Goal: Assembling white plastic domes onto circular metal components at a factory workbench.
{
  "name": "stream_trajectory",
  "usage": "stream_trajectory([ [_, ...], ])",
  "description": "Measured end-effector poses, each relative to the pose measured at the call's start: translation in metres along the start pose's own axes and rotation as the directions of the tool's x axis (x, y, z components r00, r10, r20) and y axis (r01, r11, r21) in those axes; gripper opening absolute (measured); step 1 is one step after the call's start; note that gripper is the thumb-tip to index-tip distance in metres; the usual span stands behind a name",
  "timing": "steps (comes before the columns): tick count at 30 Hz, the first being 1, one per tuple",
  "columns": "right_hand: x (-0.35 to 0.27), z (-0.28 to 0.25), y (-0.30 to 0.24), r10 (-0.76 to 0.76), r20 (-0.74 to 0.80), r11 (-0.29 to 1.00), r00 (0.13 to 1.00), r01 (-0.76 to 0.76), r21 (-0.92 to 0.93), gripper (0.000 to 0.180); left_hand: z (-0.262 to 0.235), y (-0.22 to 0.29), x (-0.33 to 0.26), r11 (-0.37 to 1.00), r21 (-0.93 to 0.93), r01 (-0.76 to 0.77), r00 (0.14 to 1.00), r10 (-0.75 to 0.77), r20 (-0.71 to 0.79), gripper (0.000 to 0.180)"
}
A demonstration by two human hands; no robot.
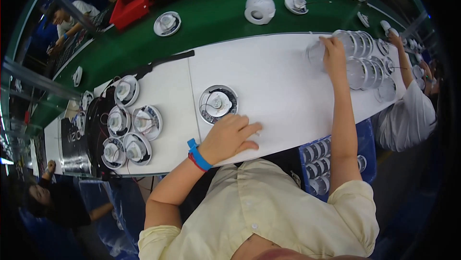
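Clear plastic dome covers (357, 60), stacked in rows at the white tabletop's (278, 75) far right corner: that's where the right hand (332, 51) reaches, fingers closed on one clear dome (317, 53). Near the front edge sits a round white lamp base with exposed wiring (218, 104); the left hand (230, 135) rests loosely open just beside it. Looks like a cover being fetched; next it wants carrying over and seating squarely on that base.
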State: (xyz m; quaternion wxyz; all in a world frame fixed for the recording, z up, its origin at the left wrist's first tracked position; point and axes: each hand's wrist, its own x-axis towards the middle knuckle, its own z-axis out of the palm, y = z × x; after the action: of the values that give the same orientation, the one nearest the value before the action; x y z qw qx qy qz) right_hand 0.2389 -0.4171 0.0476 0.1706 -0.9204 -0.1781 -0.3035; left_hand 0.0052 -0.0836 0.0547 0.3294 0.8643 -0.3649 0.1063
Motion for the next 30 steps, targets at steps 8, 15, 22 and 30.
stream_trajectory([
  [8,-0.076,-0.086,-0.082,-0.029,0.623,0.691,0.782,-0.435,0.578,0.08,0.015,-0.004,0.013,0.984,-0.102,0.15,0.785,-0.181,-0.593,0.03],
  [15,-0.043,-0.004,-0.069,-0.104,0.511,0.565,0.853,-0.372,0.736,0.086,0.026,0.0,0.016,0.976,-0.066,0.208,0.605,-0.181,-0.776,0.024],
  [22,-0.107,0.028,-0.11,-0.108,0.763,-0.361,0.638,-0.74,0.567,0.099,0.027,-0.013,0.01,0.953,0.16,0.256,0.653,-0.049,-0.756,0.018],
  [30,-0.11,-0.019,-0.184,-0.305,0.733,-0.285,0.609,-0.792,0.539,0.112,0.022,-0.013,0.017,0.954,0.115,0.278,0.699,-0.119,-0.706,0.019],
])
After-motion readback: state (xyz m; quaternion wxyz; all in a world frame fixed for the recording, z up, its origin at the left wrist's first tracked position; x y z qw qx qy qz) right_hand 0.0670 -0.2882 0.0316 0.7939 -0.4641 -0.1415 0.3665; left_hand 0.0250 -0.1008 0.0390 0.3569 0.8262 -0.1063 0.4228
